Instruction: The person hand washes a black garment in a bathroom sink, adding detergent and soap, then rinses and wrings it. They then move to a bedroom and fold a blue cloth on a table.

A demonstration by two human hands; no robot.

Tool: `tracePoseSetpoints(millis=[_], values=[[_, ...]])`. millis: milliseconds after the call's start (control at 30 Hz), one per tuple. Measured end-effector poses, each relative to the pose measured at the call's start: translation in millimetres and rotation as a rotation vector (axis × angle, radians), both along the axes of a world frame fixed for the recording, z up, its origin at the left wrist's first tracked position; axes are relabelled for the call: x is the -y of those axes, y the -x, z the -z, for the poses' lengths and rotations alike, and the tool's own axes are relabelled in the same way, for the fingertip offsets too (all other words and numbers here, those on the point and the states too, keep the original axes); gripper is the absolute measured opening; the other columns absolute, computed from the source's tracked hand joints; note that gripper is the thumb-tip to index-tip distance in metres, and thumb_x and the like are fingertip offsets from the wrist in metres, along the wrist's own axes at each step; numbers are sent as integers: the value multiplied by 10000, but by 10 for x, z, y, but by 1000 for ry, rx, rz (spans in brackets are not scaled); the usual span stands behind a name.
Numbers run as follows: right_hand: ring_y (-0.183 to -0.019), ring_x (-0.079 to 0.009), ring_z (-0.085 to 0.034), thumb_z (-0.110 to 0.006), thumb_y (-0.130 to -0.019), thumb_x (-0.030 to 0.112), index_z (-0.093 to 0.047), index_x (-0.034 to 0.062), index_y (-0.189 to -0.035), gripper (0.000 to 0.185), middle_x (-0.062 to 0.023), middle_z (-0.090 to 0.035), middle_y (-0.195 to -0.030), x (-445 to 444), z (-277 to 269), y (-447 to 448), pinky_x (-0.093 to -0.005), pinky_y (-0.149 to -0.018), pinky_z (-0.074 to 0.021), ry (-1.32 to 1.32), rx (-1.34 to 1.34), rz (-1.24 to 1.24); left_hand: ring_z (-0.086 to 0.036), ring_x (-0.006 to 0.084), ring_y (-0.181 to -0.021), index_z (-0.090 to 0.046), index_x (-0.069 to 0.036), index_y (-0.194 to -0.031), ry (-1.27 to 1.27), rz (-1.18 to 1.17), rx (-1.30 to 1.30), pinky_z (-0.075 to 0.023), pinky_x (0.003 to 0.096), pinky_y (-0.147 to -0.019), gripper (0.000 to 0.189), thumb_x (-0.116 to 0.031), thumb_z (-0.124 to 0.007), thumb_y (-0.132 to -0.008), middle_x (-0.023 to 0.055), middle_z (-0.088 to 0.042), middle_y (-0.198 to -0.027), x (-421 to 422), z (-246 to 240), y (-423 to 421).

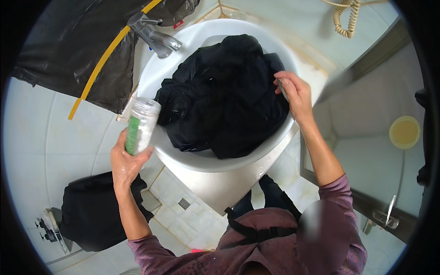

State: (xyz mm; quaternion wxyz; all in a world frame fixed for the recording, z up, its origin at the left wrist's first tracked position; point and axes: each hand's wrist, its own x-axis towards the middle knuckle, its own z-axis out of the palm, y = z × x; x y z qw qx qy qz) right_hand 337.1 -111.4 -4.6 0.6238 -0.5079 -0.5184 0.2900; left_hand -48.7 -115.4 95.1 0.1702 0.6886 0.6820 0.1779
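A white oval washbasin (220, 165) is heaped with wet black fabric (227, 99). At its left rim, my left hand (129, 161) grips a clear jar (142, 123) with a green label, holding white powder or granules. The jar stands roughly upright, tilted a little to the right, and its mouth seems uncovered. Over the right rim, beside the fabric, my right hand (295, 94) pinches a small, thin, greyish object (283, 90), perhaps a lid or a spoon; its kind is unclear.
A chrome faucet (154, 36) rises at the basin's upper left, beside black plastic sheeting (86, 51) with yellow tape. The basin sits on a pale countertop (220, 192). Black cloth (92, 213) hangs at lower left. A glass shower panel (371, 103) stands right.
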Motion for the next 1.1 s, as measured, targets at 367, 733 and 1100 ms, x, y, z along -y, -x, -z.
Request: tracePoseSetpoints(millis=[367, 733, 1100], values=[[-669, -112, -546, -501, -898, 152, -615, -20, -982, 223, -67, -605, -806, 36, 14, 8, -226, -634, -441, -15, -138, -21, -640, 231, -823, -574, -9, -1127, 1, 295, 199, -486, 310, -770, 646, -185, -752, -531, 154, -655, -932, 127, -38, -329], [-676, -113, -553, -485, -908, 180, -610, -19, -997, 251, -73, -606, -818, 50, 10, -4, -221, -623, -427, -36, -140, -15, -650, 310, -805, -572, -43, -1135, 70, 417, 96, -502, 348, -744, 685, -242, -797, -520, 176, -652, -932, 84, 25, -875], [-732, -154, -569, -461, -920, 286, -585, -33, -1034, 361, -110, -603, -875, 77, 9, -31, -262, -705, -449, 14, -106, -37, -663, 254, -764, -586, -27, -1107, -34, 370, 242, -505, 304, -711, 580, -162, -778, -576, 151, -665, -849, -239, 29, -1189]])
